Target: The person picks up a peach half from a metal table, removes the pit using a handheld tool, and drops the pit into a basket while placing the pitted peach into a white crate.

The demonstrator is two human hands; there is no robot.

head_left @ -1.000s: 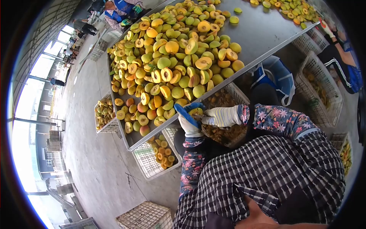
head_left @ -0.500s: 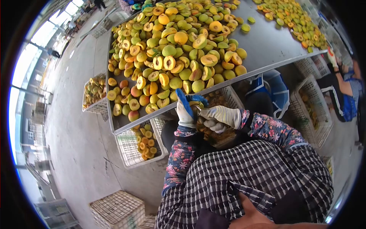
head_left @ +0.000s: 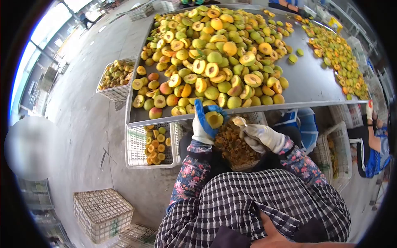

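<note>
My left hand (head_left: 205, 123), in a white and blue glove, holds a halved fruit (head_left: 214, 119) with its hollow cut face turned up, at the table's front edge. To its right my right hand (head_left: 261, 135), in a pale glove, is closed around a small tool whose tip carries a brownish piece (head_left: 239, 121); most of the tool is hidden by the fingers. Below and between the hands stands a crate of brown scraps (head_left: 235, 145). A large pile of halved yellow-green fruit (head_left: 215, 58) lies on the metal table (head_left: 304, 82) just beyond.
Crates of fruit stand at the left (head_left: 115, 91) and below the table edge (head_left: 136, 153). An upturned crate (head_left: 103, 211) is on the floor. A blue container (head_left: 306, 130) is under the table. A co-worker (head_left: 368, 149) sits at the far right, by another crate (head_left: 341, 157).
My right hand has drawn away from the fruit to the right, with a piece now at the tool's tip. The fruit's hollow face now shows. The camera view has shifted.
</note>
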